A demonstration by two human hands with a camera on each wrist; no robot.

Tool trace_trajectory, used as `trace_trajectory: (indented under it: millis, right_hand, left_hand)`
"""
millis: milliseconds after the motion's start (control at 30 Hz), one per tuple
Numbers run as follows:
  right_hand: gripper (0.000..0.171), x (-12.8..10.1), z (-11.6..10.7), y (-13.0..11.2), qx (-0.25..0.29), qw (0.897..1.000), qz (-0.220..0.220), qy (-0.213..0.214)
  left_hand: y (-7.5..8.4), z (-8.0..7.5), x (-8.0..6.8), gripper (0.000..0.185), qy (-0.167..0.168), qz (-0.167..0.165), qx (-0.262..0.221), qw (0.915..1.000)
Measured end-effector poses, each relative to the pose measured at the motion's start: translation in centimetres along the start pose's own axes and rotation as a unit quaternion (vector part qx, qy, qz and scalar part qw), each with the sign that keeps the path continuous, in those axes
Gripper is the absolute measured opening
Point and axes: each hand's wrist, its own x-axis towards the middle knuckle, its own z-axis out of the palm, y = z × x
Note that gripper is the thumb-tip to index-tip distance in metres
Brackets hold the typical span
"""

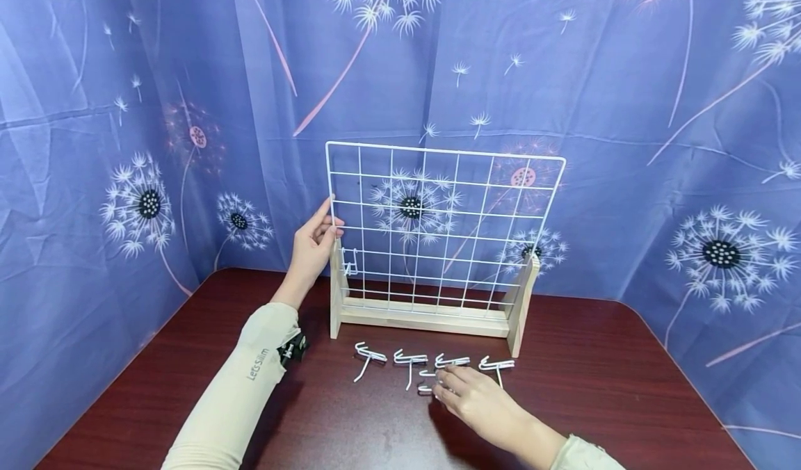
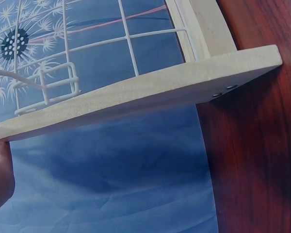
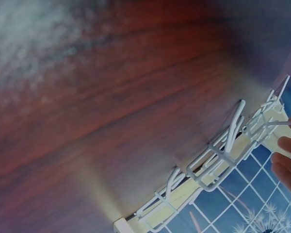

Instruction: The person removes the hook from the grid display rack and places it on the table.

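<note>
A white wire grid panel (image 1: 438, 230) stands upright in a pale wooden base (image 1: 425, 322). My left hand (image 1: 316, 239) grips the panel's left edge just above the wooden side post (image 2: 136, 92), fingers bent around the wire. One white wire hook (image 1: 350, 263) hangs low on the panel's left side, its prong sticking out in the left wrist view. My right hand (image 1: 478, 402) is over the table in front of the base, its fingertips pinching another wire hook (image 1: 427, 389), partly hidden by the fingers. Several similar hooks (image 1: 409, 359) lie in a row between hand and base.
The dark red-brown wooden table (image 1: 594, 359) carries everything. Behind and at both sides hangs a blue curtain (image 1: 281, 178) with dandelion prints, close to the table's back edge. A small black device (image 1: 293, 348) is strapped at the left wrist.
</note>
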Motion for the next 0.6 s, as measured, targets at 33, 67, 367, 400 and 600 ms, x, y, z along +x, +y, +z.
trace_trajectory:
  millis: [33,67,367,400,600]
  right_hand:
    - [0.031,-0.01,-0.01,-0.02,-0.007,1.000,-0.005,-0.007]
    - [0.031,-0.03,-0.04,-0.04,-0.013,1.000,-0.009,-0.014]
    - [0.035,-0.18,0.04,-0.29,-0.039,0.998,-0.035,-0.045]
    - [0.037,-0.18,0.06,-0.31,-0.041,0.997,-0.038,-0.045]
    - [0.046,-0.29,0.16,-0.44,-0.042,0.997,-0.053,-0.044]
  left_hand:
    - [-0.02,0.00,0.00,0.056,0.000,0.000,0.001,1.0000]
    - [-0.04,0.00,0.01,0.056,0.000,0.000,0.002,1.0000]
    - [-0.17,-0.04,0.01,0.056,-0.001,0.000,0.012,0.9999]
    - [-0.16,-0.03,0.00,0.056,-0.001,-0.001,0.012,0.9999]
    - [-0.08,0.04,0.04,0.056,-0.001,-0.003,0.012,0.9999]
